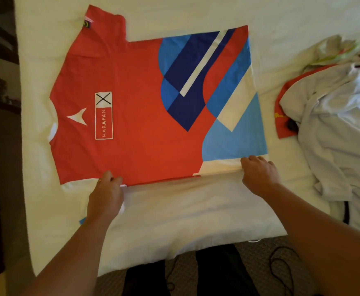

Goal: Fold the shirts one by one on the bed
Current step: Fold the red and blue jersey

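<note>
**Red shirt flat on bed, both hands at its near edge**

1. Bed point(196, 210): white cover, fills my view.
2. Red shirt point(136, 107): spread flat at centre, collar toward 9 o'clock, blue and white panels toward 3 o'clock.
3. Pile of clothes point(332, 129): white and red, heaped at 3 o'clock, apart from the shirt.
4. My right hand point(259, 174): at 5 o'clock, fingers curled onto the hem corner.
5. My left hand point(107, 193): at 7 o'clock, pinching the near edge.
</note>
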`<state>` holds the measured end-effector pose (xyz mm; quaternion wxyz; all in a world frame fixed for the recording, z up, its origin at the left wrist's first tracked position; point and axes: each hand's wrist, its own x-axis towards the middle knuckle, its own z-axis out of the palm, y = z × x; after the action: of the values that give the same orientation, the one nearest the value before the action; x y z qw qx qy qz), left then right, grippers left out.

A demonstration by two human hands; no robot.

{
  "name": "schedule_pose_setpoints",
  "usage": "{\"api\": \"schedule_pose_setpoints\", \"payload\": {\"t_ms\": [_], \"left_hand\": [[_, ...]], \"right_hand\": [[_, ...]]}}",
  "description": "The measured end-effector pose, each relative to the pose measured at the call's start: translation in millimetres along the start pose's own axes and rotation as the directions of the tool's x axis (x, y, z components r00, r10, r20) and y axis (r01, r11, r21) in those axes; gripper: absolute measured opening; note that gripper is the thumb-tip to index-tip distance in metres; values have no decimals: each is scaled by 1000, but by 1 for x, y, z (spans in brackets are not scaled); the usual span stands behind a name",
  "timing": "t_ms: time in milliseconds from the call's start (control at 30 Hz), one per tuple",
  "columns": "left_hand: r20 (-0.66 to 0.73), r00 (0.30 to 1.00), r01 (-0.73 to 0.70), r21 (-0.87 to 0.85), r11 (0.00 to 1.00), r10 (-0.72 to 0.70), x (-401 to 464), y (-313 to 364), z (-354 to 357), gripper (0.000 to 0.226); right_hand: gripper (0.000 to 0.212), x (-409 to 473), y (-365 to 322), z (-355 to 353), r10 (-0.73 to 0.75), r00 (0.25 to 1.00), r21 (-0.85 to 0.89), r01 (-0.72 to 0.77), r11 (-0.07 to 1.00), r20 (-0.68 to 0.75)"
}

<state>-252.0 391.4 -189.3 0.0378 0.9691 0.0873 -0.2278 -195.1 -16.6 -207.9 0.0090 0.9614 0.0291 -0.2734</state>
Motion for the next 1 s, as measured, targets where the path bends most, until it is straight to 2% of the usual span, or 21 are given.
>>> {"api": "schedule_pose_setpoints", "payload": {"t_ms": [100,267,367,467,667,800,1000], "left_hand": [[-7,999,35,-47,998,-36,28,-4,-15,4],[-1,997,77,-156,985,-78,84,2,-37,17],[-18,992,116,-313,943,-128,117,7,-50,23],[-36,989,120,-383,916,-144,148,9,-60,24],[-127,982,95,-309,946,-140,204,13,-60,18],[-198,970,97,-203,974,-138,227,18,-60,23],[-218,967,94,-167,982,-130,253,23,-63,26]], "right_hand": [[19,19,-1,-21,31,1000,66,-31,997,5],[19,67,3,-40,58,995,104,-49,993,-84],[18,99,3,-49,98,984,152,-75,986,-147],[21,130,1,-58,125,976,172,-95,981,-176],[21,182,-2,-69,138,952,183,-89,979,-273],[24,206,-7,-77,134,950,159,-92,983,-283],[23,226,-8,-76,204,938,162,-163,973,-280]]}}
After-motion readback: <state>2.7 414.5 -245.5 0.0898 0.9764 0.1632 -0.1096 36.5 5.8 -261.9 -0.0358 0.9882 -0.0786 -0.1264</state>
